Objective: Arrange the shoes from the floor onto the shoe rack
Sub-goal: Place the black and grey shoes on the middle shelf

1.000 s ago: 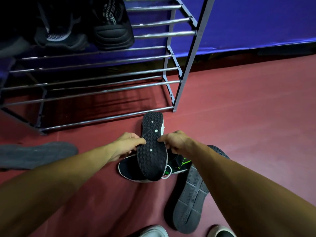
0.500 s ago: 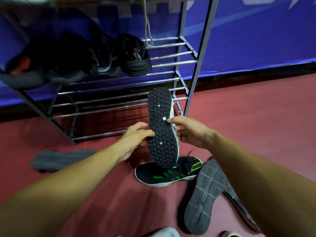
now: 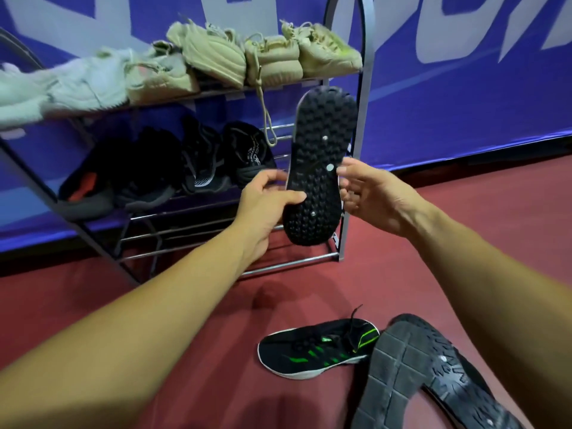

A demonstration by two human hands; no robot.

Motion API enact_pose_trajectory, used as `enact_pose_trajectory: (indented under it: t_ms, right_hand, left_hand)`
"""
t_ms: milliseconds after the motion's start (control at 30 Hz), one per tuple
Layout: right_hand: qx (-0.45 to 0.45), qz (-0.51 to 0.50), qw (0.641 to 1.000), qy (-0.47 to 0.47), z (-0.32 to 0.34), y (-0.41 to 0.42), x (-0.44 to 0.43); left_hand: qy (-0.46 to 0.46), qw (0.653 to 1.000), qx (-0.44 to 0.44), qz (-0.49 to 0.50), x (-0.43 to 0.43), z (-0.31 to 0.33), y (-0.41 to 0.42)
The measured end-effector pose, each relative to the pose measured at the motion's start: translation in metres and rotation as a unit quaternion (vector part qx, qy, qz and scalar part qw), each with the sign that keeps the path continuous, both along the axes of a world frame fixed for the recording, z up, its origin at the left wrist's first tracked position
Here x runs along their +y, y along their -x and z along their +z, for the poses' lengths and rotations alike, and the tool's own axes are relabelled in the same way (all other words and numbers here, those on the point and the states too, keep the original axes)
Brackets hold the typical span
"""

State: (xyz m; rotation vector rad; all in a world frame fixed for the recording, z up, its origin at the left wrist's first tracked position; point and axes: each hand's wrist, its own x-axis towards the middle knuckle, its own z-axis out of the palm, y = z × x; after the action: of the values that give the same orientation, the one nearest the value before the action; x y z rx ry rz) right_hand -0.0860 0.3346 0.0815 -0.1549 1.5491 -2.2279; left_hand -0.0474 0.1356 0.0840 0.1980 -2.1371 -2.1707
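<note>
A black sneaker (image 3: 318, 162) with a studded sole facing me is held up in front of the shoe rack's right end. My left hand (image 3: 266, 199) grips its left edge, thumb on the sole. My right hand (image 3: 368, 193) touches its right edge with fingers spread. The metal shoe rack (image 3: 362, 88) holds beige sneakers (image 3: 235, 57) on the top shelf and black shoes (image 3: 173, 165) on the middle shelf. Its matching black sneaker with green stripes (image 3: 315, 348) lies on its side on the red floor.
Two dark shoes lie sole-up at the lower right, a grey-soled one (image 3: 393, 373) and a black-soled one (image 3: 467, 385). The rack's lowest bars (image 3: 278, 264) hold nothing at the right. A blue banner wall (image 3: 464, 88) runs behind the rack.
Both hands have lifted the black sneaker from the floor pile up to the height of the rack's middle shelf. My view has tilted up, and the top shelf now shows.
</note>
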Motion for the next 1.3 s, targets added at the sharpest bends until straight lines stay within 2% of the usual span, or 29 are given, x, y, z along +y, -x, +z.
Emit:
enact_pose_trajectory:
  t_ms: [167,367,400,533,633,833,1067,1300]
  right_hand:
    - [-0.035,-0.053,0.992,0.106,-0.008,-0.002,0.005]
    - [-0.105,-0.038,0.964,0.239,-0.016,-0.001,-0.002]
    - [-0.111,-0.034,0.965,0.236,-0.016,-0.001,-0.002]
    - [-0.112,-0.003,0.988,0.109,-0.003,0.0,-0.004]
    - [-0.134,-0.021,0.985,0.109,0.011,0.005,-0.003]
    - [-0.148,0.042,0.983,0.101,0.006,0.002,0.014]
    - [-0.144,0.022,0.987,0.075,0.002,-0.003,0.016]
    - [-0.162,0.021,0.986,-0.02,-0.011,-0.008,0.016]
  left_hand:
    - [0.08,0.989,0.122,0.002,0.006,0.014,-0.001]
    - [0.098,0.981,0.168,0.005,0.001,0.024,0.005]
    - [0.092,0.981,0.172,0.001,0.001,0.025,0.007]
    - [0.095,0.978,0.184,-0.002,0.001,0.026,0.014]
    - [0.098,0.977,0.187,-0.011,0.004,0.023,0.016]
    - [0.113,0.972,0.204,-0.014,0.004,0.017,0.013]
    - [0.127,0.97,0.199,-0.054,0.002,0.007,0.007]
    - [0.132,0.97,0.172,-0.108,-0.001,-0.003,-0.006]
